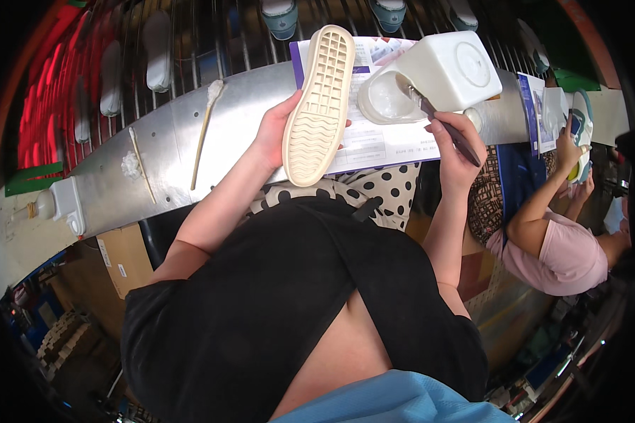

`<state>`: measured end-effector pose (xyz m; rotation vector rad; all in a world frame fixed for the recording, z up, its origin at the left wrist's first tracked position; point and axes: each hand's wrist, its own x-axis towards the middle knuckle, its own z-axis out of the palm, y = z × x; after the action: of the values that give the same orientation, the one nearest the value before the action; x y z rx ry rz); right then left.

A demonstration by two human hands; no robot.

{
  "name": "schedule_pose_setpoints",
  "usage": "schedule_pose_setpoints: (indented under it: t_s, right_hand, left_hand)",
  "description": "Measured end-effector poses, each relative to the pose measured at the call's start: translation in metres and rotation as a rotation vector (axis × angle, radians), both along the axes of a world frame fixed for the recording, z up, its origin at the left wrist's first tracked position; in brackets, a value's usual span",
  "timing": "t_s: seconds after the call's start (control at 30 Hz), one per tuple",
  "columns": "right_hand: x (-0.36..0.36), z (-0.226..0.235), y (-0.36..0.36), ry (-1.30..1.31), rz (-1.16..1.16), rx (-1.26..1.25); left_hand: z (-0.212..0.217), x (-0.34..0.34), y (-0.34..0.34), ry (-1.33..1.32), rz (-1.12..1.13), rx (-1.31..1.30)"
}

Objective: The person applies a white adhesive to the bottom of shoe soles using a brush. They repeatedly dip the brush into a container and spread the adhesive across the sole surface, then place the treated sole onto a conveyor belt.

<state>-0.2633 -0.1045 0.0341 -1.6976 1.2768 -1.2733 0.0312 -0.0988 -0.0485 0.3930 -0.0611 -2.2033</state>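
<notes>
My left hand (274, 132) is closed round a cream shoe sole (319, 106), held tilted with its patterned tread facing up. The tread has a grid at the far end and wavy ridges at the near end. My right hand (458, 154) grips a brush (461, 144) by its dark handle. The brush's tip reaches into the opening of a white plastic jug (466, 60), which lies to the right of the sole. Inside the opening is something whitish; I cannot tell how deep the bristles sit. Printed sheets (358, 144) lie under the jug and sole.
A metal ledge (169, 127) carries two sticks with white wads, the longer one (203, 137) nearer me. Beyond it, a roller conveyor (212, 35) bears several shoes, including a blue one (281, 17). At right, a co-worker in a pink top (557, 257) handles a shoe (580, 127).
</notes>
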Motion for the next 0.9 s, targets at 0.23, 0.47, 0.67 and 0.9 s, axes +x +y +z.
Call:
schedule_pose_setpoints:
  t_s: [0.23,0.47,0.67,0.9]
  right_hand:
    - [0.004,-0.051,0.012,-0.77,-0.187,0.249]
    - [0.005,-0.072,0.002,-1.234,-0.422,0.619]
    - [0.0,-0.054,-0.011,-1.133,-0.34,0.529]
    - [-0.008,-0.027,-0.016,-0.977,-0.071,0.329]
  left_hand:
    - [-0.002,0.0,0.0,0.053,-0.015,0.006]
    - [-0.003,0.003,0.0,0.097,-0.031,0.038]
    - [-0.006,0.005,-0.001,0.082,-0.031,0.022]
    - [-0.005,0.007,0.0,0.098,-0.023,0.007]
